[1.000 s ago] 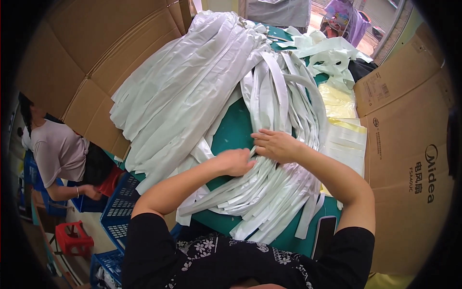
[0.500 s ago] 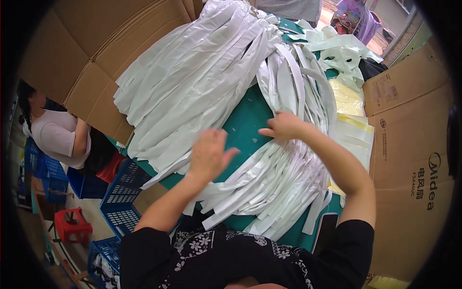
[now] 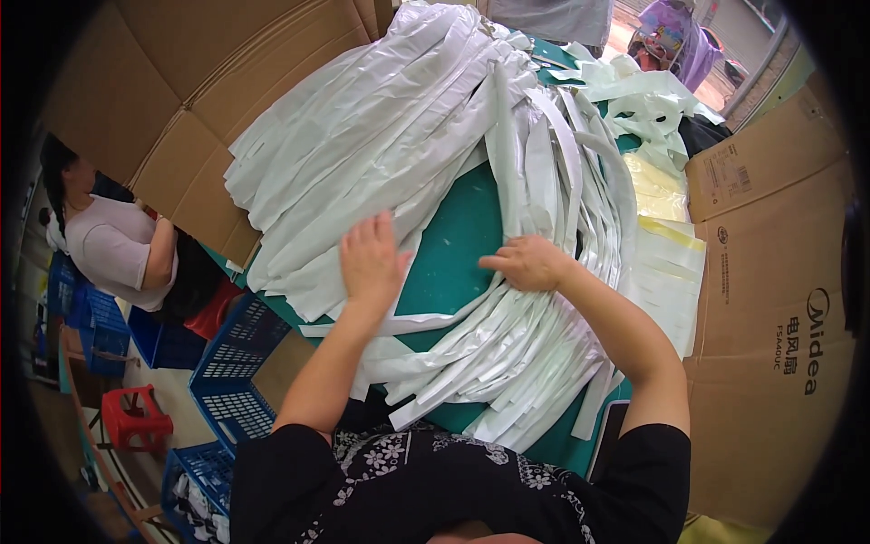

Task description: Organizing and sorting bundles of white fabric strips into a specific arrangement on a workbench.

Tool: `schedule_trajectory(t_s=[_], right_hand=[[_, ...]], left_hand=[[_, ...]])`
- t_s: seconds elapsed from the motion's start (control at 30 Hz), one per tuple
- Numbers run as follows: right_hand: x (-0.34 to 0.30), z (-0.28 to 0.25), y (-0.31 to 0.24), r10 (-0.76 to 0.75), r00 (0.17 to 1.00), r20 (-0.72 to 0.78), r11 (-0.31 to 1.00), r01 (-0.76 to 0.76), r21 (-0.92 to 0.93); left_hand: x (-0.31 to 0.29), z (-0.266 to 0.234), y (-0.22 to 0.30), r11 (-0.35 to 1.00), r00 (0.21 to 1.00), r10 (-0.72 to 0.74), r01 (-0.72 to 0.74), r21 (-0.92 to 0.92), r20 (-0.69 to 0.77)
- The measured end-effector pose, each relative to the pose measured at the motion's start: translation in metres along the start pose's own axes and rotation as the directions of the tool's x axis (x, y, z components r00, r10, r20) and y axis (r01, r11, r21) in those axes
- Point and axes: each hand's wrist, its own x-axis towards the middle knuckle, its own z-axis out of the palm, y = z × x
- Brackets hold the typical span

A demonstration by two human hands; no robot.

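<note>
A wide fan of long white plastic strips (image 3: 362, 136) spreads over the left part of the green table (image 3: 458, 240). My left hand (image 3: 372, 263) is over the lower right edge of this fan, its fingers outstretched and slightly blurred. To the right lies a second bunch of white plastic strips (image 3: 507, 354), gathered at its middle and splayed toward me. My right hand (image 3: 530, 265) is closed on the gathered middle, index finger and thumb pointing left; its palm side is hidden. One loose strip (image 3: 426, 322) runs from below my left hand to this bunch.
Cardboard stands at the left (image 3: 208, 118) and right (image 3: 770, 317). Pale plastic scraps (image 3: 657, 100) and yellowish sheets (image 3: 666, 263) lie at the right. A phone (image 3: 609, 435) is near my right elbow. Blue crates (image 3: 240, 363), a red stool (image 3: 136, 417) and a person (image 3: 127, 245) are left.
My left hand has moved up and left over the fan. My right hand has shifted slightly down onto the bunch. One strip now stretches across from the fan's lower edge to the bunch.
</note>
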Motion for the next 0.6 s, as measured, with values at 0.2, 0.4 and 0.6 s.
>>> schedule_trajectory(t_s=[0.2, 0.4, 0.6], right_hand=[[0.008, -0.014, -0.019, 0.284, 0.911, -0.298, 0.959, -0.265, 0.104], [0.000, -0.006, -0.005, -0.039, 0.869, -0.493, 0.994, -0.015, -0.106], [0.015, -0.008, -0.019, 0.366, 0.879, -0.305, 0.925, -0.309, 0.220]], left_hand=[[-0.042, 0.001, 0.037, 0.885, 0.616, 0.299, 0.106, -0.453, 0.729], [0.030, 0.010, -0.015, 0.982, 0.990, 0.072, -0.049, 0.184, -0.119], [0.009, 0.006, -0.005, 0.992, 0.906, 0.096, -0.123, 0.039, 0.412]])
